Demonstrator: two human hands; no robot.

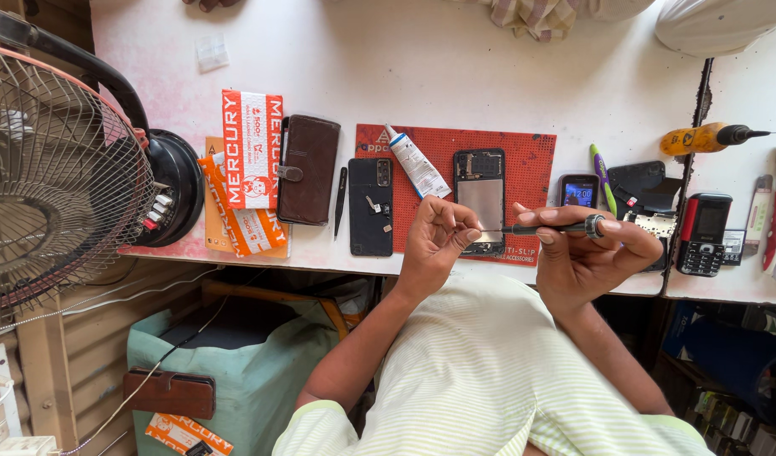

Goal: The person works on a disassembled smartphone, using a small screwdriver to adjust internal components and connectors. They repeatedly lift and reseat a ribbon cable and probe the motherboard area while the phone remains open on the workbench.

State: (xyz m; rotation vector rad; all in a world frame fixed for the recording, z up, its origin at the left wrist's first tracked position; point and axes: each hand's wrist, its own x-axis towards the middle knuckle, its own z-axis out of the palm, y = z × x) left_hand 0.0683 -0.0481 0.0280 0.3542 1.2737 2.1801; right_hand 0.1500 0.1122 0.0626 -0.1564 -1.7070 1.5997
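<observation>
Pinched in your right hand [586, 253] is a slim screwdriver [550, 228], its tip meeting your left hand's [436, 241] curled fingertips. Both hover over the opened phone [480, 199] on the red mat [531, 156].

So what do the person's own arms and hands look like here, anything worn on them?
Both hands are bare: the left hand and the right hand show no gloves, and no rings or watch can be seen. The forearms are uncovered too. The person wears a short-sleeved shirt in pale cream with thin light-green stripes; its left sleeve ends in a hemmed cuff above the elbow.
</observation>
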